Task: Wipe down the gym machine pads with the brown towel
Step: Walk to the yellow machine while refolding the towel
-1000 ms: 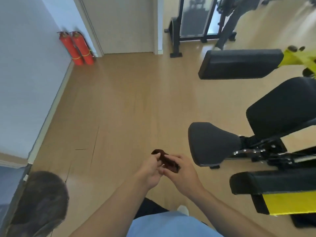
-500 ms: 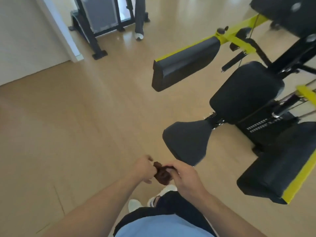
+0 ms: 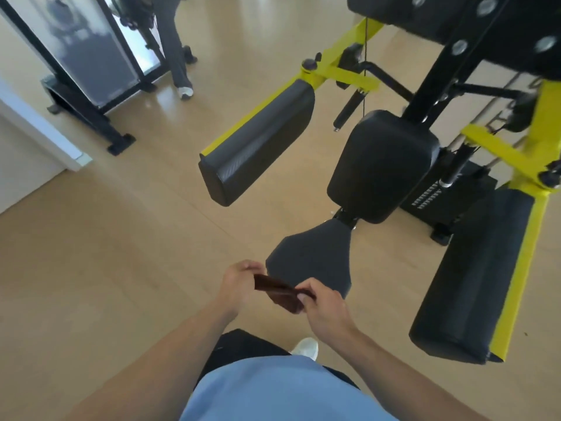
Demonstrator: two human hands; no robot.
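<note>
The brown towel (image 3: 277,291) is stretched between my two hands just in front of my body. My left hand (image 3: 238,284) pinches its left end and my right hand (image 3: 323,303) grips its right end. Directly beyond the towel is the machine's dark grey seat pad (image 3: 312,259). Above the seat stands the black back pad (image 3: 382,165). A long black arm pad (image 3: 258,144) on a yellow bar reaches out to the left, and a second black arm pad (image 3: 467,284) with a yellow edge hangs on the right.
The yellow and black machine frame (image 3: 346,72) and its weight stack (image 3: 437,196) fill the upper right. Another black machine (image 3: 88,56) stands at upper left, with a person's legs (image 3: 176,44) beside it. A white wall corner (image 3: 42,132) juts in at left. Wood floor (image 3: 121,238) lies ahead.
My view has swung right toward the machine, bringing its pads closer. My hands have pulled apart, drawing the bunched towel out into a longer strip.
</note>
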